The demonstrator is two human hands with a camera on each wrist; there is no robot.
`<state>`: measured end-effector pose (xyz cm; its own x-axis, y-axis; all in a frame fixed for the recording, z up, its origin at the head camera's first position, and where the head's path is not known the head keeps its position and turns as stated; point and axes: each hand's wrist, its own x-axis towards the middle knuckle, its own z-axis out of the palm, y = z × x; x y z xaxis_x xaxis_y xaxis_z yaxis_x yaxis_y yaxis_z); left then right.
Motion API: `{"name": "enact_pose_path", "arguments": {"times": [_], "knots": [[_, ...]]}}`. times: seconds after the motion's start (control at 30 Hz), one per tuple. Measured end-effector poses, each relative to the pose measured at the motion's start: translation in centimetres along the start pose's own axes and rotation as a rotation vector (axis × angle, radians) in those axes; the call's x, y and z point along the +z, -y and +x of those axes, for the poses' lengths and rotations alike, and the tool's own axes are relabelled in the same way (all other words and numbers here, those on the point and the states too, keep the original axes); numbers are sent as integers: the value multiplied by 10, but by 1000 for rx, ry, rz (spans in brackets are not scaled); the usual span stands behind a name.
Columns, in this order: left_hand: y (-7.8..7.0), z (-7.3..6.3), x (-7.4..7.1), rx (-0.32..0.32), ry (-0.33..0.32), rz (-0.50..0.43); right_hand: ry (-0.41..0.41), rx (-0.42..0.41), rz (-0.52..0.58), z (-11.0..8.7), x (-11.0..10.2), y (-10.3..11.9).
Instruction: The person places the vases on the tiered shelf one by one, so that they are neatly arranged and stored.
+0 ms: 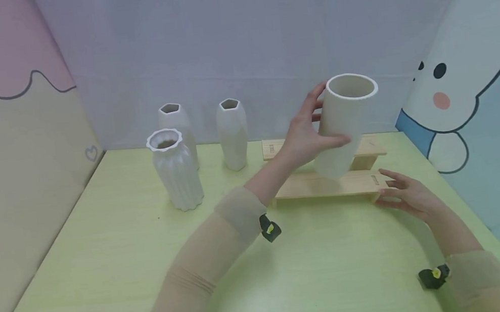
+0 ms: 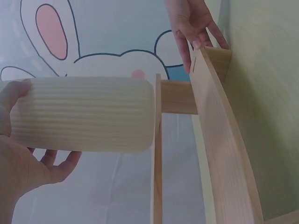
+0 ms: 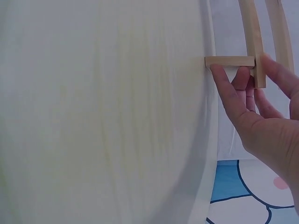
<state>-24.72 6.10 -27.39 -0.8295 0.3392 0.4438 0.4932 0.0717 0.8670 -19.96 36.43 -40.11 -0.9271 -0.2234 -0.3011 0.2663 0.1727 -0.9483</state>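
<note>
A tall white ribbed vase (image 1: 344, 115) is gripped around its side by my left hand (image 1: 303, 137), thumb toward me and fingers behind. The vase leans slightly, mouth up, over the two-step wooden stand (image 1: 317, 185). In the left wrist view, its base (image 2: 147, 116) is very close to the upper board (image 2: 158, 163); whether they touch I cannot tell. At the stand's lower right end, my right hand (image 1: 412, 197) pinches the board's end. The right wrist view has its thumb on the board (image 3: 259, 70) and fingers by the support leg (image 3: 229, 60).
Left of the stand, a fluted white vase (image 1: 178, 173) stands in front of a faceted white vase (image 1: 175, 118), which it partly hides. Another faceted vase (image 1: 233, 137) stands near the back. A pale cloth wall (image 1: 229, 41) closes the far side of the green table (image 1: 106, 272).
</note>
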Motion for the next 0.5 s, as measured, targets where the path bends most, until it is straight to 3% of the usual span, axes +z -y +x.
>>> {"name": "enact_pose_path", "arguments": {"times": [0.5], "knots": [[20, 6, 40, -58, 66, -30, 2, 1, 3, 1, -1, -1]]}}
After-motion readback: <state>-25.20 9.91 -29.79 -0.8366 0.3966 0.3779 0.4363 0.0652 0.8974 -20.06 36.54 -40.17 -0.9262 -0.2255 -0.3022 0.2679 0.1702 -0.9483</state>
